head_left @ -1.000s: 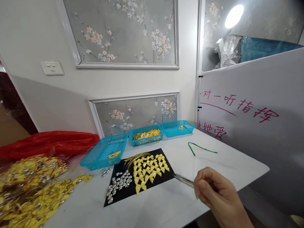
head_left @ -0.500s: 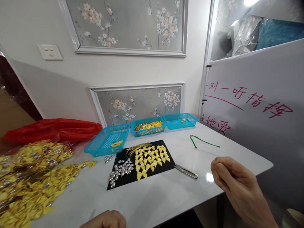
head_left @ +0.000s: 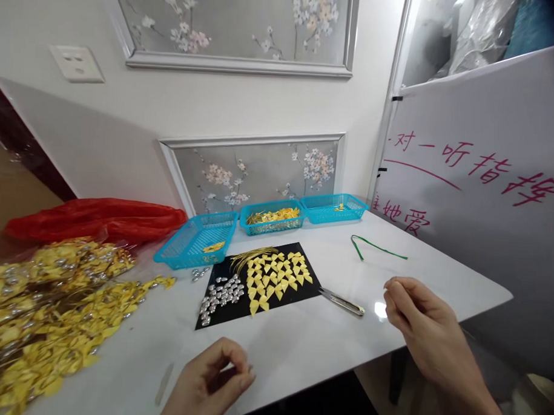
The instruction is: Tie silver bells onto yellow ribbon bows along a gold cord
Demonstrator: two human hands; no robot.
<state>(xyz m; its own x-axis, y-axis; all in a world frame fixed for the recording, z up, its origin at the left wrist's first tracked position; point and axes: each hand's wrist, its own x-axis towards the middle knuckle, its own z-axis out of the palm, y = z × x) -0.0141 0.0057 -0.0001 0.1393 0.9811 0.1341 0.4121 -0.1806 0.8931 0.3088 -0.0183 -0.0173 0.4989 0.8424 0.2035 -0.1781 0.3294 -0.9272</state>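
My left hand [head_left: 214,381] is over the front edge of the white table, thumb and forefinger pinched; whatever may be between the tips is too small to name. At the right edge my right hand [head_left: 420,327] is closed with its fingertips together, and I cannot make out anything in it. Between the hands and the wall lies a black mat [head_left: 230,321]. It carries rows of yellow bow-like pieces [head_left: 279,277], a cluster of silver beads [head_left: 222,298] and a bundle of thin gold stems [head_left: 252,255]. Metal thread snips [head_left: 341,301] touch the mat's right side.
Three blue baskets stand along the wall: a left one [head_left: 179,261], a middle one [head_left: 271,228] with yellow pieces, and a right one [head_left: 335,217]. A green tie [head_left: 380,248] lies at right. Yellow beaded stems [head_left: 64,327] and a red bag [head_left: 99,219] fill the left.
My left hand has risen further into view from the bottom edge, its pinch now showing. My right hand stays closed in nearly the same place. The camera view has shifted slightly.
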